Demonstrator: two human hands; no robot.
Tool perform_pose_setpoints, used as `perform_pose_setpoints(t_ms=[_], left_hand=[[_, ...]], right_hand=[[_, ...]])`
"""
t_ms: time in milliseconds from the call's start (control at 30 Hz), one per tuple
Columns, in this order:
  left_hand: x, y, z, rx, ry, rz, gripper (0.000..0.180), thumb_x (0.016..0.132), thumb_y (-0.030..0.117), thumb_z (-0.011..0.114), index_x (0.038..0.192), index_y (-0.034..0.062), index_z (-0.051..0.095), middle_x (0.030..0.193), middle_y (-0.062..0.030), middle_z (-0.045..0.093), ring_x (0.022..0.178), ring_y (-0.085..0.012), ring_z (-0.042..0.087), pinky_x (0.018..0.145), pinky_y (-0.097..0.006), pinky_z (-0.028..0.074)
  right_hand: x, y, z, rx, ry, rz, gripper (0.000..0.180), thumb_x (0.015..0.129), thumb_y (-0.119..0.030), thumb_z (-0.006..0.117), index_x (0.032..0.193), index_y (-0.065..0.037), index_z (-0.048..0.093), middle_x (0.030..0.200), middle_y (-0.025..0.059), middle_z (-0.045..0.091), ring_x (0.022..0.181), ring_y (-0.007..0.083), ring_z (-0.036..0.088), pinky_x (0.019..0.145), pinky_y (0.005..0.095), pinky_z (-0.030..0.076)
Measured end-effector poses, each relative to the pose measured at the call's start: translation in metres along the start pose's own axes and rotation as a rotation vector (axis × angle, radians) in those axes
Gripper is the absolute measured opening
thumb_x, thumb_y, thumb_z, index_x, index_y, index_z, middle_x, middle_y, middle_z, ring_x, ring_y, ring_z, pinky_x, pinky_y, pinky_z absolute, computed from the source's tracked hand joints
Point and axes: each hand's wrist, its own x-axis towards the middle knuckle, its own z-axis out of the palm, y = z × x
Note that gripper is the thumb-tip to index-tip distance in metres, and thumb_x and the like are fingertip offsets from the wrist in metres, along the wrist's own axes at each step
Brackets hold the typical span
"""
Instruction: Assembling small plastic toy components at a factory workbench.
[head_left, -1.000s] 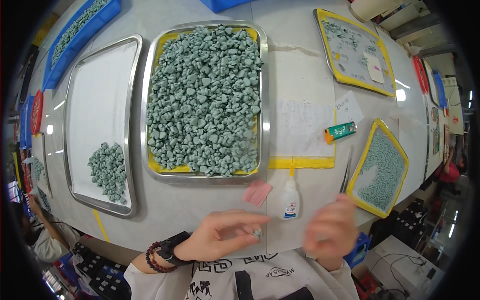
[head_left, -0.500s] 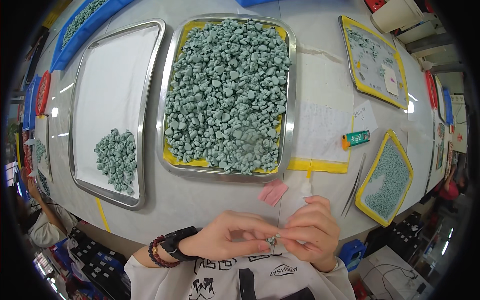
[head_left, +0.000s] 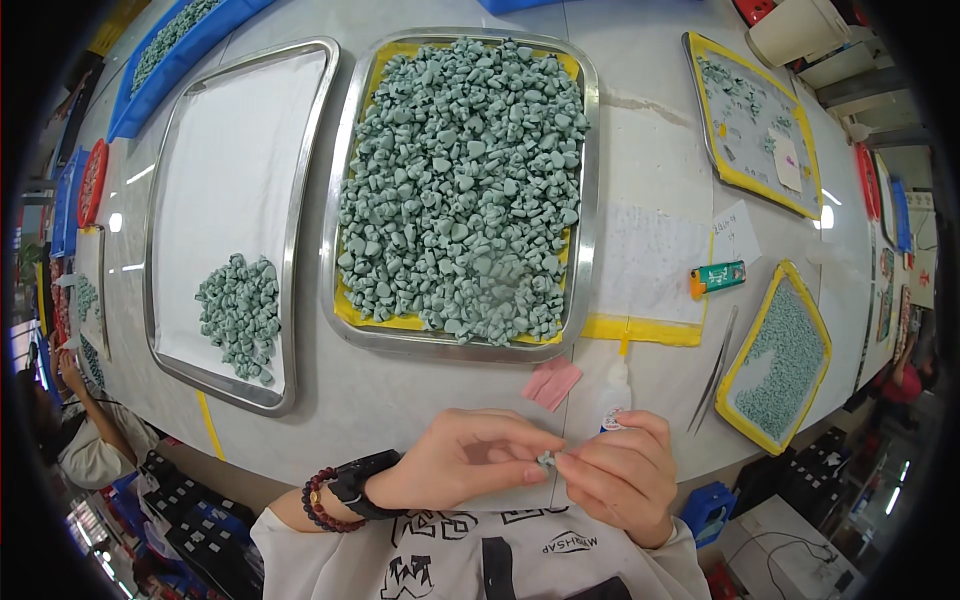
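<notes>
Close to my body, a small grey-green molded piece (head_left: 546, 461) is pinched between the thumb and forefinger of my left hand (head_left: 470, 465). From the other side my right hand (head_left: 622, 478) closes its thumb and fingertips on that piece, hiding part of it. Whether a tinier part sits between the right fingertips is too small to tell. Just beyond the right hand lies a white squeeze bottle (head_left: 616, 392) with a yellow tip, its lower end partly covered by the fingers. A pink cloth scrap (head_left: 552, 384) rests left of the bottle.
A metal tray (head_left: 592, 200) heaped with grey-green pieces stands ahead. Left of it, a white-lined tray (head_left: 225, 150) holds a smaller pile (head_left: 240, 318). To the right are a lighter (head_left: 718, 279), tweezers (head_left: 712, 372) and a yellow-edged tray (head_left: 722, 405) of tiny pieces. Another person's arm (head_left: 95, 405) shows far left.
My right hand has shifted slightly down and right, uncovering more of the squeeze bottle. Both hands stay together around the small piece, which now sits slightly higher. The whole view has shifted a little.
</notes>
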Motion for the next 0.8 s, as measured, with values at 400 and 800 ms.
perform_pose_setpoints(t_ms=[400,800], left_hand=[[-0.0003,-0.0036,0.0004,0.027,0.059,-0.009,0.028,0.081,-0.01,0.06,0.109,-0.0043,0.061,0.101,-0.011,0.061,0.091,-0.0144,0.061,0.079,-0.024,0.052],[0.0008,-0.0065,-0.002,-0.05,0.077,0.14,0.027,0.082,-0.006,0.061,0.109,0.0002,0.063,0.104,-0.0105,0.062,0.096,-0.015,0.058,0.082,-0.027,0.049]], right_hand=[[-0.0043,-0.0029,0.0049,-0.131,-0.034,-0.099,0.025,0.062,-0.008,0.069,0.087,-0.009,0.069,0.079,-0.0028,0.057,0.067,0.0135,0.055,0.078,0.0367,0.044],[-0.0018,-0.0032,0.0067,-0.178,-0.045,-0.065,0.026,0.061,-0.007,0.071,0.087,-0.009,0.068,0.083,-0.0014,0.059,0.07,0.0158,0.053,0.079,0.0383,0.044]])
